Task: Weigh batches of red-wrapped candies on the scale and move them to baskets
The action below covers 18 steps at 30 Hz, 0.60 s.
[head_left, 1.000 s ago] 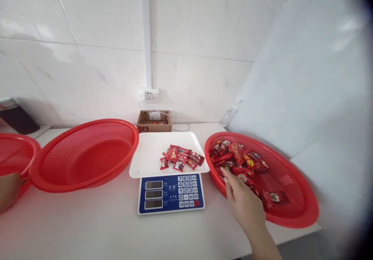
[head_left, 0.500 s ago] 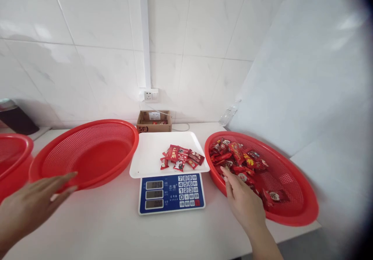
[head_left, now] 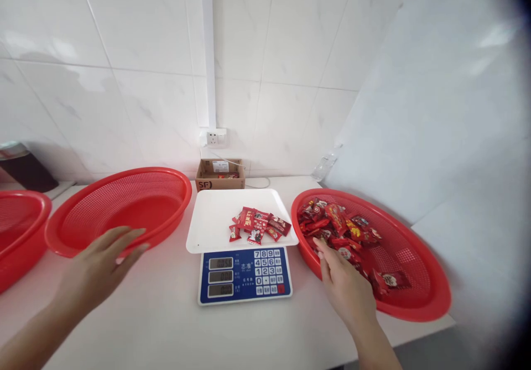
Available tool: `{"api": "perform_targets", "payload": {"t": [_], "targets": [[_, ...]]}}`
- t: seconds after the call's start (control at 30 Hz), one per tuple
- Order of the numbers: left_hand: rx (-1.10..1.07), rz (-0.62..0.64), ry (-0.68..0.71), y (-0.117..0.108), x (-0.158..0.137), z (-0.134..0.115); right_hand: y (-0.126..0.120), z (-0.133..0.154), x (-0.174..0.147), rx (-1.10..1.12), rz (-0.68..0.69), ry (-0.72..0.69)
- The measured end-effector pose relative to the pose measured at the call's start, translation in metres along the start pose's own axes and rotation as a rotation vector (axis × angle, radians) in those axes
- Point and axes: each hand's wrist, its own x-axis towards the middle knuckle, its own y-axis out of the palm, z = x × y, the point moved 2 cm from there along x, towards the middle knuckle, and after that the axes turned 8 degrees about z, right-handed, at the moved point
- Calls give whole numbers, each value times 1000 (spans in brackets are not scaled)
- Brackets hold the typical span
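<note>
- the left hand [head_left: 102,265] has moved rightward in half a second, to the near rim of the middle red perforated plastic basket [head_left: 136,215]; the right hand [head_left: 346,281] sits where it was.
- i read 志准 on the blue-and-white electronic scale [head_left: 245,276], apparently 0.056 on its top display, and "sf" on the brown cardboard box [head_left: 219,184] behind.
- left grip: fingers loose, thumb apart, nothing held that i can see; i cannot tell whether it touches the rim.
- right grip: fingers over the shiny red wrapped packets [head_left: 338,220] in the right-hand red oval plastic basket [head_left: 410,254]; i cannot tell whether they pinch one.
- a small red packet pile [head_left: 257,223] lies toward the right of the white plastic tray [head_left: 215,215].
- i have room over the white tabletop [head_left: 232,337] before the scale; the tray's right edge nearly meets the right-hand basket.
</note>
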Motion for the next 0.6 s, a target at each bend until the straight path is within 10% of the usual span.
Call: {"api": "perform_targets", "payload": {"t": [0.3, 0.6], "targets": [[-264, 576, 427, 42, 64, -171, 2, -2, 0, 24, 19, -22], [-68, 635, 308, 79, 84, -195, 4, -4, -1, 24, -20, -87]]}}
